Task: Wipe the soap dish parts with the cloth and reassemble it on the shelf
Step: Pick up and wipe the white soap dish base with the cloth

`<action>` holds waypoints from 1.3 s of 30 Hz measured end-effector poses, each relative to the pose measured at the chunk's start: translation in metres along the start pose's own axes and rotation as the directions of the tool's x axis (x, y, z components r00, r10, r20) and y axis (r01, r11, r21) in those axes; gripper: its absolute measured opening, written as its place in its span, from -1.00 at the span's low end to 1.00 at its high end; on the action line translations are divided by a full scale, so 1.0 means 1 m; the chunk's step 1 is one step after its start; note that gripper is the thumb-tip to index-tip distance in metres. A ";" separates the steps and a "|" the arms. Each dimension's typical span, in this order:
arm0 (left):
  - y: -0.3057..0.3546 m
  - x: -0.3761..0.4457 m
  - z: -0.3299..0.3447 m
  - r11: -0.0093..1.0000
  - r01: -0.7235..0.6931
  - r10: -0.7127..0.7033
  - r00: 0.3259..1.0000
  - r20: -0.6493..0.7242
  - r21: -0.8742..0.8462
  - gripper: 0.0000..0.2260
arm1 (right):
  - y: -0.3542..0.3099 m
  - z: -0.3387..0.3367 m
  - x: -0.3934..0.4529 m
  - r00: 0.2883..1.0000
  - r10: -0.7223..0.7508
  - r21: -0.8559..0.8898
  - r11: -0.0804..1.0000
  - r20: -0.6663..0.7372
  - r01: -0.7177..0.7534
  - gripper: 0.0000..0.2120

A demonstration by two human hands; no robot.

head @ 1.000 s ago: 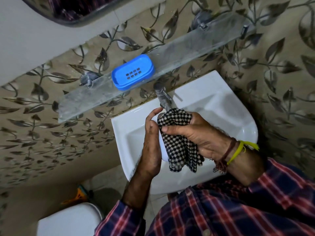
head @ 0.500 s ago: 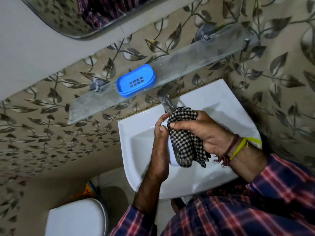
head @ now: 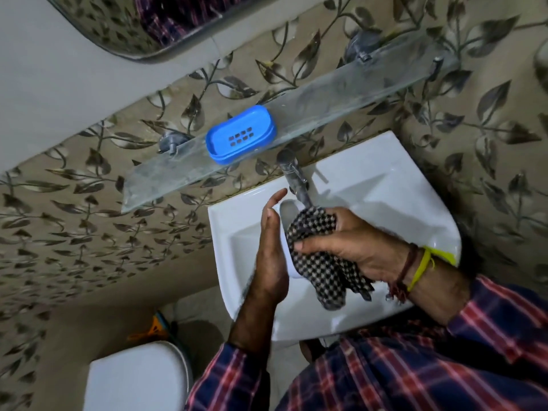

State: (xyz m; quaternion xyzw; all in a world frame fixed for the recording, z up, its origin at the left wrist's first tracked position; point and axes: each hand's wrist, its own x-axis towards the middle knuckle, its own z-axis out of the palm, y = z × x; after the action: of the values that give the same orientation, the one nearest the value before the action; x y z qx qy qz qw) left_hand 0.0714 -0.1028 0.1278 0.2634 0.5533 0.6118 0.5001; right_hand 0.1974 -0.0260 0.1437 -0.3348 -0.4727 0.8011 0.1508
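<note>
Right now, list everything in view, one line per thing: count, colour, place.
soap dish part: one, blue, slotted, on the glass shelf toward its left end
glass shelf: one, clear, on the leaf-patterned wall above the basin
white piece: one, white, between the two hands, mostly hidden by the cloth
cloth: one, black-and-white checked, over the basin
basin: one, white, below the shelf
tap: one, metal, at the back of the basin
mirror: one, top left, only its lower edge in view
toilet lid: one, white, bottom left
left hand: flat against the white piece
right hand: gripping the cloth, bands at the wrist
</note>
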 end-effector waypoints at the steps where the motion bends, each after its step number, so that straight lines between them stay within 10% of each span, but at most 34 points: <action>1: 0.003 0.002 -0.004 1.000 0.006 -0.006 1.000 0.024 -0.001 -0.61 | 0.002 0.004 -0.001 1.000 0.001 -0.022 1.000 -0.006 -0.002 -0.74; 14: 0.011 0.017 -0.035 0.993 0.121 -0.121 0.983 0.140 0.009 -0.56 | 0.014 0.037 0.011 0.971 -0.131 -0.016 0.991 -0.199 0.130 -0.75; 23: 0.020 0.023 -0.065 0.981 0.194 -0.194 0.978 0.069 0.016 -0.58 | 0.017 0.063 0.011 0.937 -0.349 -0.405 0.856 0.005 0.321 -0.82; 27: 0.020 0.028 -0.075 0.973 0.227 -0.225 0.972 0.068 -0.027 -0.65 | 0.025 0.070 0.011 0.902 -0.409 -0.664 0.636 0.140 0.392 -0.83; 39: 0.022 0.047 -0.068 0.926 0.350 -0.352 0.936 0.008 -0.143 -0.63 | 0.010 0.046 0.010 0.888 -0.393 -0.763 0.491 0.237 0.421 -0.79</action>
State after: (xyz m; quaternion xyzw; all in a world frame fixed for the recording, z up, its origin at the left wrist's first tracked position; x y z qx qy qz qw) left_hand -0.0121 -0.0862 0.1204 0.1182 0.5509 0.5528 0.6140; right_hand 0.1595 -0.0561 0.1467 -0.2326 -0.8466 0.4503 0.1625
